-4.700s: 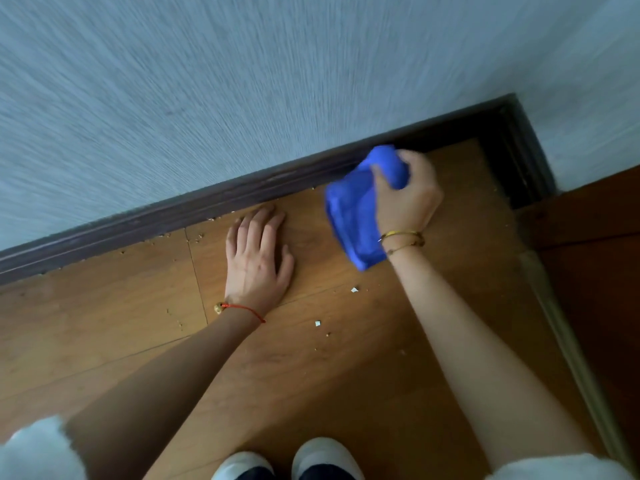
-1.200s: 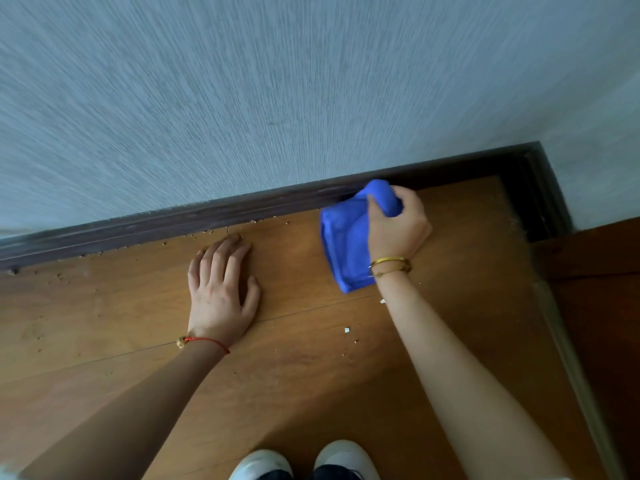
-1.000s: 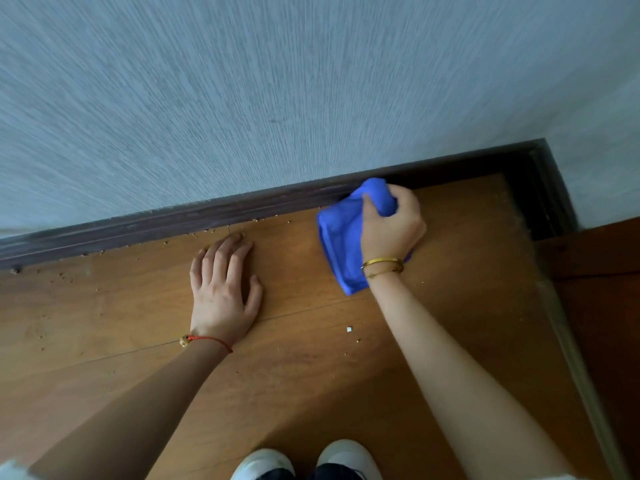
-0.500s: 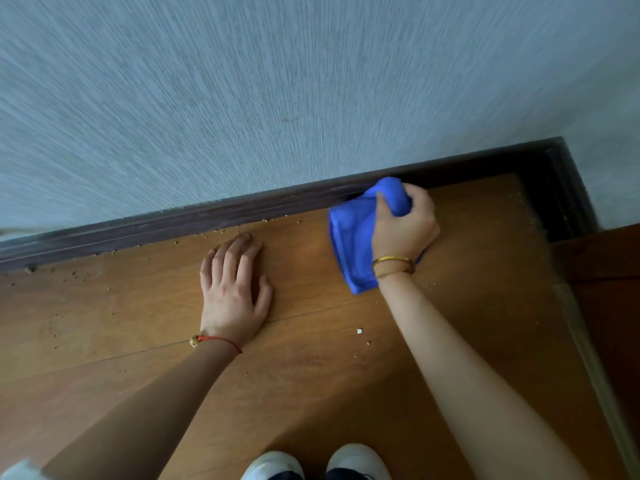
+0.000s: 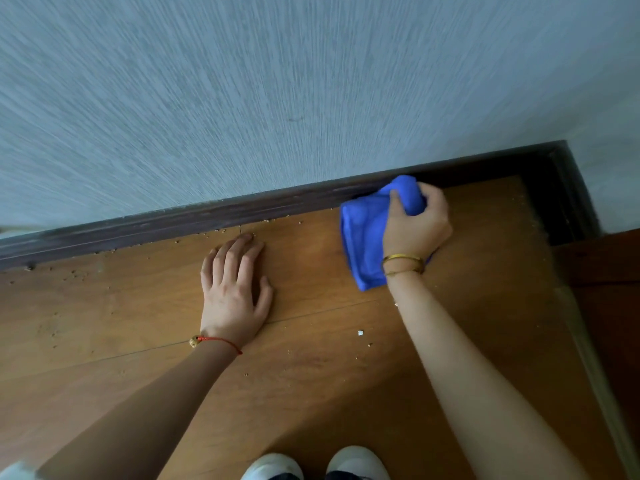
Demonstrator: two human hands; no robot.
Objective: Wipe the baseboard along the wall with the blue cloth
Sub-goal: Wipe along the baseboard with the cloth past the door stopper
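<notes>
The dark brown baseboard (image 5: 207, 216) runs along the foot of the grey textured wall and turns a corner at the right. My right hand (image 5: 414, 226) grips the bunched blue cloth (image 5: 363, 237), whose top end presses against the baseboard near the corner while the rest hangs onto the floor. My left hand (image 5: 233, 289) lies flat on the wooden floor, fingers spread, fingertips just short of the baseboard, holding nothing.
Crumbs and small bits of debris (image 5: 360, 333) lie scattered on the wooden floor (image 5: 104, 323) and along the baseboard's foot. A raised dark wooden threshold (image 5: 595, 289) borders the floor at the right. My white shoes (image 5: 311, 465) show at the bottom edge.
My right hand with the cloth has stayed pressed at the baseboard, shifting slightly right toward the corner. My left hand stays planted on the floor.
</notes>
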